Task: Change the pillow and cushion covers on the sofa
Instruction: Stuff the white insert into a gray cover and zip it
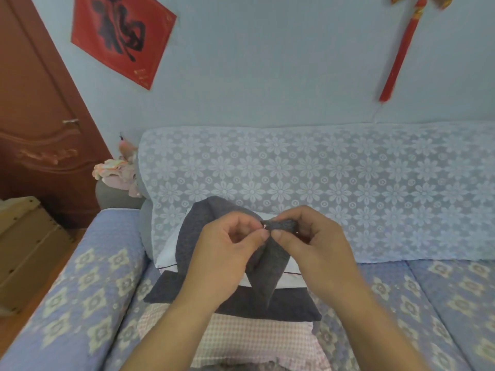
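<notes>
A dark grey cushion cover (267,266) hangs bunched from its top corner, held up over the sofa seat. My left hand (225,253) pinches a small metal zipper pull at that corner. My right hand (313,245) grips the same grey corner just to the right, the two thumbs almost touching. Behind the cover a white pillow (168,253) leans against the sofa back. A dark grey cushion (241,303) lies flat on the seat beneath it, and a pink checked cushion (254,341) lies nearest to me.
The sofa has a blue flowered seat cover (401,303) and a lace throw (321,183) over its back. A padded left armrest (88,277) borders the seat. Cardboard boxes (24,250) stand on the floor at left, by a brown door (34,116).
</notes>
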`<state>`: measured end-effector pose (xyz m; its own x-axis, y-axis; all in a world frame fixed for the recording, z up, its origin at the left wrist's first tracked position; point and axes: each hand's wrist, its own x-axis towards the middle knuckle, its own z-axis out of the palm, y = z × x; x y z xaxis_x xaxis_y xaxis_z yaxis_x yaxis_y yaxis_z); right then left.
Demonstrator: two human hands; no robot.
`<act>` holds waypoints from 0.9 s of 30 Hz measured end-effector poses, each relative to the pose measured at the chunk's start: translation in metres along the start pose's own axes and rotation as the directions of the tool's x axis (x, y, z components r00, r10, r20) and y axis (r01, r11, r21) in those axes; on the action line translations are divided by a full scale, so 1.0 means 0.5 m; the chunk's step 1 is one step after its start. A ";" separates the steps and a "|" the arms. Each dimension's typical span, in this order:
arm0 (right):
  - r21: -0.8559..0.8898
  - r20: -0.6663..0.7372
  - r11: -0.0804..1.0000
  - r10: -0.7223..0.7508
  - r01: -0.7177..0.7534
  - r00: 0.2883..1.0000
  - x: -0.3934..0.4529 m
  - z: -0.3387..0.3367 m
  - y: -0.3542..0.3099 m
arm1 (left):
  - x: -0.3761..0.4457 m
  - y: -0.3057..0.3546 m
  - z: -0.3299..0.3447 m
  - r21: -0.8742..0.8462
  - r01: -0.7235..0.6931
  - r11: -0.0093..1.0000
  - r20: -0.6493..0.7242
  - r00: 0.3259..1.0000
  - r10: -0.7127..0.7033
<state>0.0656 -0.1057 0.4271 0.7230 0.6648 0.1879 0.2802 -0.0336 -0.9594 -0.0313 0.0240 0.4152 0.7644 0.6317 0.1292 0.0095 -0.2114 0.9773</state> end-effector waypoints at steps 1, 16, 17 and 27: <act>-0.004 0.003 1.000 -0.005 0.005 1.000 0.002 0.004 -0.003 | 0.000 0.000 0.001 -0.020 0.020 1.000 -0.007 1.000 -0.020; -0.037 0.083 0.999 -0.022 0.025 0.996 0.010 0.015 0.006 | -0.002 0.011 -0.033 -0.051 0.053 0.997 0.068 0.996 -0.049; -0.036 0.086 0.999 -0.022 0.025 0.996 0.009 0.017 0.009 | -0.003 0.011 -0.032 -0.128 0.117 0.985 0.073 0.991 -0.108; -0.116 0.110 0.989 -0.076 0.089 0.991 0.015 0.018 0.020 | -0.008 0.010 -0.044 -0.068 0.079 0.995 0.072 0.995 -0.074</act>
<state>0.0681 -0.0946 0.4168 0.6254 0.7438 0.2359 0.4149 -0.0610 -0.9078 -0.0486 0.0367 0.4233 0.8062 0.5900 0.0443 0.0257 -0.1098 0.9936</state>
